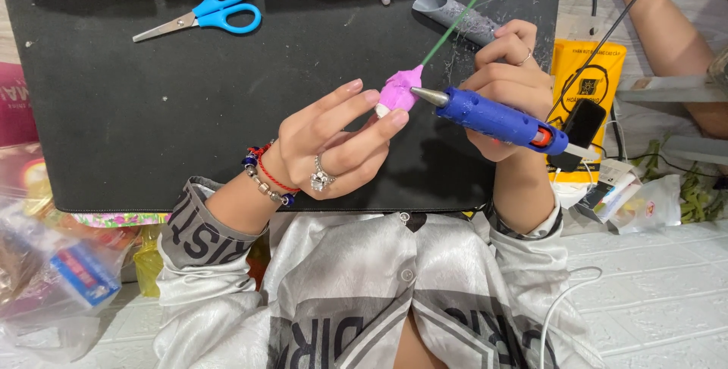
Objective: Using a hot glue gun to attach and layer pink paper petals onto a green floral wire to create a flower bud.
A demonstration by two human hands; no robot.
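Observation:
My left hand (334,141), with a ring and bead bracelets, pinches a small purple flower bud (400,88) mounted on a thin green stem (459,16) that slants up to the right. My right hand (506,84) grips a blue hot glue gun (497,119). Its metal nozzle touches or nearly touches the bud's right side. Both hands hover over a black mat (152,111).
Blue-handled scissors (205,16) lie at the mat's far left. A grey tube (455,16) rests behind the bud. A yellow packet (588,81) and small packages sit to the right, plastic bags (61,270) at left. Another person's arm (667,28) reaches in at upper right.

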